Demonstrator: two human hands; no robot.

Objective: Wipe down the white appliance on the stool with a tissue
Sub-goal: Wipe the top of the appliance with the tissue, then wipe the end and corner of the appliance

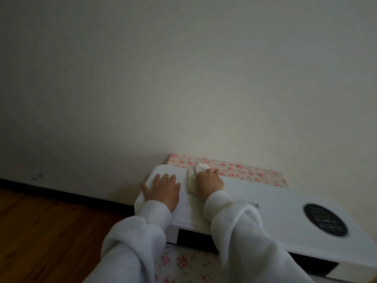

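Note:
A long white appliance (271,203) lies flat on a stool covered in pink floral cloth (244,170). It has a black oval control panel (325,219) near its right end and a dark slot along its front. My left hand (163,190) rests flat, fingers spread, on the appliance's left end. My right hand (210,183) presses a crumpled white tissue (193,178) against the top near the far edge, just right of my left hand. Both arms wear white fleece sleeves.
A plain cream wall (183,78) rises directly behind the stool. Dark wooden floor (40,231) with a black skirting board lies to the left. More floral cloth (183,262) shows below the appliance's front.

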